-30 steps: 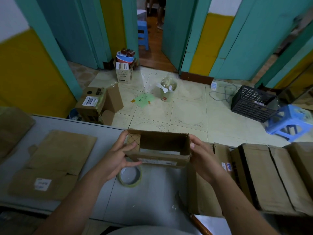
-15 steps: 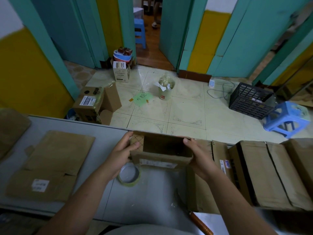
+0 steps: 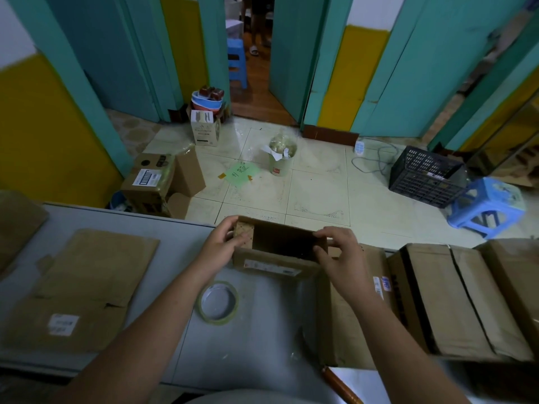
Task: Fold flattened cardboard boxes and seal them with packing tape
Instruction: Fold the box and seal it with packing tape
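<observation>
A small brown cardboard box (image 3: 274,265), its top open, stands on the grey table (image 3: 180,237) near the far edge. My left hand (image 3: 221,246) grips its left end, thumb on the patterned side flap. My right hand (image 3: 339,258) pinches the right end flap and bends it inward over the opening. A roll of clear packing tape (image 3: 218,302) lies flat on the table just in front of the box, between my forearms.
Flattened cardboard (image 3: 84,290) lies on the table's left. A row of folded boxes (image 3: 443,295) fills the right side. Beyond the table, the tiled floor holds an open carton (image 3: 157,182), a bucket (image 3: 281,158), a black crate (image 3: 425,176) and a blue stool (image 3: 487,208).
The box has gone down onto the table and a little away from me. My right hand has moved from the box's outer right side onto its top, folding the end flap inward.
</observation>
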The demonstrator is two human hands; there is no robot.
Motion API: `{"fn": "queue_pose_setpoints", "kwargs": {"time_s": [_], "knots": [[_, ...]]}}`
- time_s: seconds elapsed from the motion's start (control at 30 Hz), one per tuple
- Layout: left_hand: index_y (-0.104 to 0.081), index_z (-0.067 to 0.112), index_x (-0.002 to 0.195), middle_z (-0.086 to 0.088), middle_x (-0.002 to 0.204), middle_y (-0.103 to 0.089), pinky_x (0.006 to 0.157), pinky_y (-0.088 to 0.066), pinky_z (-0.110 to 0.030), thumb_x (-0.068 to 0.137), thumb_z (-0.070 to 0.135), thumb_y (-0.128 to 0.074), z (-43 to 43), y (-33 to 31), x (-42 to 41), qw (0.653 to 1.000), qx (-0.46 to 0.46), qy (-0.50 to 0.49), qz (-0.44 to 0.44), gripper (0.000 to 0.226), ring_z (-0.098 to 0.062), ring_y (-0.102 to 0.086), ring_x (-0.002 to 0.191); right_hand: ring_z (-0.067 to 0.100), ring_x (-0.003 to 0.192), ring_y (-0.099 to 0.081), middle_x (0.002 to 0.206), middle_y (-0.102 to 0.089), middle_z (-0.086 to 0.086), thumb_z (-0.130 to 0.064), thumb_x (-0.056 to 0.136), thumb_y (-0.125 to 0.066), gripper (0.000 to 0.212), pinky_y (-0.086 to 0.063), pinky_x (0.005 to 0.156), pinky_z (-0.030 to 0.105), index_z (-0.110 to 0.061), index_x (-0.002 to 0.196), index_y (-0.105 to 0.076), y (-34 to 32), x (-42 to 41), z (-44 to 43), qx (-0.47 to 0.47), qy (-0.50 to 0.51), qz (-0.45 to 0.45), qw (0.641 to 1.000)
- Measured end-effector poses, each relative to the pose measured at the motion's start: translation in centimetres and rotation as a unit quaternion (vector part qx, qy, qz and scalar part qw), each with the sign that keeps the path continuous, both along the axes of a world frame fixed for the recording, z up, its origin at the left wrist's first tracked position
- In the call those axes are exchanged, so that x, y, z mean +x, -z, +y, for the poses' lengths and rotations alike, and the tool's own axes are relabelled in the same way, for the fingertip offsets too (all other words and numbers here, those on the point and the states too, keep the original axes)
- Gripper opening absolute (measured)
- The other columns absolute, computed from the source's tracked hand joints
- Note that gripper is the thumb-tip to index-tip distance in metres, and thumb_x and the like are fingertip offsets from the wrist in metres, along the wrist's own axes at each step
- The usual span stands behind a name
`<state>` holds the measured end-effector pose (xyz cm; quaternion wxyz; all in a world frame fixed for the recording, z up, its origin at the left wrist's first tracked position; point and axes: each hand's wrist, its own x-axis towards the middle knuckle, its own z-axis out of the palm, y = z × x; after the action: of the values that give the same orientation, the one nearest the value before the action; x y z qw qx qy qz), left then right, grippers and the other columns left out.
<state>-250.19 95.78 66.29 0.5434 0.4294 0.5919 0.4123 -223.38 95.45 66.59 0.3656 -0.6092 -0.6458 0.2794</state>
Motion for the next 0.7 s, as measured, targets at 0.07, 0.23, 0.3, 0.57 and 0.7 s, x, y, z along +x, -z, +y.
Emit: {"fn": "queue_pose_setpoints", "kwargs": {"time_s": [0.07, 0.23, 0.3, 0.57, 0.7], "knots": [[-0.045, 0.031, 0.130, 0.025, 0.107, -0.051, 0.063, -0.044, 0.003, 0.106, 0.005, -0.057, -0.1, 0.3, -0.3, 1.000, -0.006, -0.001, 0.002, 0.037, 0.034, -0.053, 0.073, 0.001, 0.113, -0.057, 0.127, -0.060, -0.013, -0.017, 0.090, -0.079, 0.040, -0.055, 0.097, 0.025, -0.042, 0.117, -0.065, -0.1, 0.1, -0.1, -0.034, -0.024, -0.017, 0.999], [-0.050, 0.041, 0.112, 0.023, 0.105, -0.054, 0.064, -0.046, 0.000, 0.107, 0.003, -0.054, -0.6, 0.9, -1.1, 1.000, -0.007, 0.025, 0.014, 0.039, 0.032, -0.056, 0.074, 0.007, 0.118, -0.056, 0.135, -0.055, -0.012, -0.027, 0.083, -0.086, 0.054, -0.058, 0.095, 0.030, -0.040, 0.128, -0.060, -1.2, 0.5, 0.3, -0.087, -0.089, -0.025, 0.992], [-0.053, 0.041, 0.116, 0.028, 0.099, -0.066, 0.064, -0.047, 0.000, 0.108, 0.007, -0.055, -0.7, 1.2, -1.3, 0.999, -0.005, 0.031, 0.022, 0.035, 0.031, -0.058, 0.079, 0.007, 0.117, -0.056, 0.135, -0.053, -0.012, -0.029, 0.080, -0.088, 0.059, -0.059, 0.093, 0.028, -0.038, 0.131, -0.060, -1.2, 0.7, 0.4, -0.099, -0.109, -0.026, 0.989], [-0.059, 0.043, 0.132, 0.027, 0.116, -0.074, 0.087, -0.056, -0.022, 0.108, 0.019, -0.058, -1.5, 2.2, -2.3, 0.999, -0.018, 0.029, -0.016, 0.034, 0.001, -0.070, 0.111, 0.011, 0.123, -0.048, 0.138, -0.044, -0.010, -0.042, 0.101, -0.059, 0.046, -0.050, 0.095, 0.023, -0.046, 0.145, -0.046, -0.4, 0.6, 0.7, -0.170, -0.193, 0.007, 0.966], [-0.057, 0.046, 0.133, 0.022, 0.120, -0.074, 0.096, -0.054, -0.031, 0.108, 0.018, -0.058, -1.3, 2.7, -2.3, 0.999, -0.017, 0.025, -0.032, 0.037, -0.002, -0.070, 0.114, 0.010, 0.121, -0.049, 0.129, -0.050, -0.007, -0.029, 0.105, -0.035, 0.046, -0.044, 0.107, 0.033, -0.046, 0.143, -0.053, -0.2, 0.7, 1.1, -0.193, -0.185, 0.054, 0.962]]}}
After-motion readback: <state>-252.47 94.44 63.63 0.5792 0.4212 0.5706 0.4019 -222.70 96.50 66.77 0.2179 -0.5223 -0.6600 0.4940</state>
